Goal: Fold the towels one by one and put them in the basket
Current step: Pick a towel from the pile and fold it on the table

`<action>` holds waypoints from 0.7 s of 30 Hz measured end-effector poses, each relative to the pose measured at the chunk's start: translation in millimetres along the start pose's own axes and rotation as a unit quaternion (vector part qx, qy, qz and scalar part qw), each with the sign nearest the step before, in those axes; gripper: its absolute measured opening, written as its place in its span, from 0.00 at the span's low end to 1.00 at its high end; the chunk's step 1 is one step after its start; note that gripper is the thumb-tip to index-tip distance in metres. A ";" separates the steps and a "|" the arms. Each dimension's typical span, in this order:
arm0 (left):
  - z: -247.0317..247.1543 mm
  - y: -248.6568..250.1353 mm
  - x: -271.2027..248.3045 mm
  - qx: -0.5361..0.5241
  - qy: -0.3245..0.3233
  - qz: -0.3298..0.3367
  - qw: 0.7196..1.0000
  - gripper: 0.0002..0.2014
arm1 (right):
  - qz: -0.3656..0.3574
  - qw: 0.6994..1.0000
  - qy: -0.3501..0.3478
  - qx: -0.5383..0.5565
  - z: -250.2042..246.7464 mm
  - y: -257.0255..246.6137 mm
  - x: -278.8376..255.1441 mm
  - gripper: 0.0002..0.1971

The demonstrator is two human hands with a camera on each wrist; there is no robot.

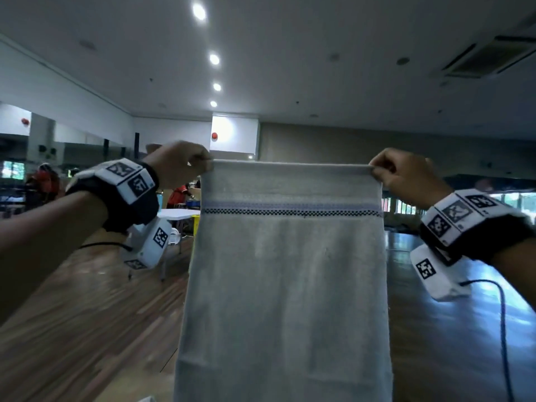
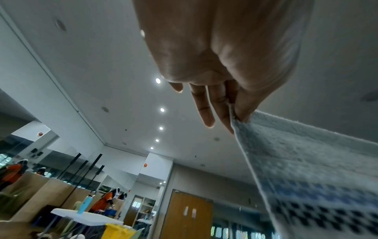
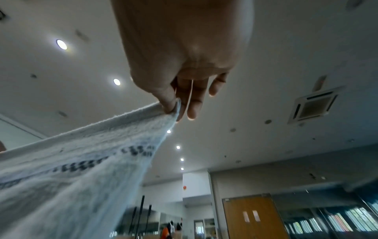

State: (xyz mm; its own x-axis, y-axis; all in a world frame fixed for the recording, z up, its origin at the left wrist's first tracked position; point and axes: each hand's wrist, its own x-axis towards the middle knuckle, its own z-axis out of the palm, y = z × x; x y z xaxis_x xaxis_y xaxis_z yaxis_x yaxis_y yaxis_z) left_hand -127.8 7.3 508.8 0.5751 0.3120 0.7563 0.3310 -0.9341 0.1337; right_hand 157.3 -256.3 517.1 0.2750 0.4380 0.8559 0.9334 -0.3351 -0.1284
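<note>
Towel (image 1: 285, 285), pale with a checked band near the top hem, is held up in mid-air, pinched at its top left corner by the left hand (image 1: 177, 165) and at its top right corner by the right hand (image 1: 406, 175); judged soft, limp and light, best gripped by the corners.

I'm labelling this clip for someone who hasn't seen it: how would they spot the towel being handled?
Look between the two raised hands in the middle of the head view. The towel hangs there, its top corners pinched by the left hand and right hand. It is pale grey-white, with a blue stripe above a black checkered band near the top.
</note>
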 end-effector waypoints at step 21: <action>25.8 -18.5 -13.8 0.042 0.084 -0.006 0.996 0.10 | 0.007 0.998 0.029 -0.052 30.3 -9.5 -17.6 0.05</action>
State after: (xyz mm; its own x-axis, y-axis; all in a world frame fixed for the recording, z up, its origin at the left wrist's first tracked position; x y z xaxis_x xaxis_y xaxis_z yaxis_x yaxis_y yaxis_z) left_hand -122.6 24.7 479.4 0.4401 0.2822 0.8524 0.4021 -0.9108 0.0940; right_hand 150.6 -235.5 488.1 0.2704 0.3851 0.8823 0.9002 -0.4261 -0.0899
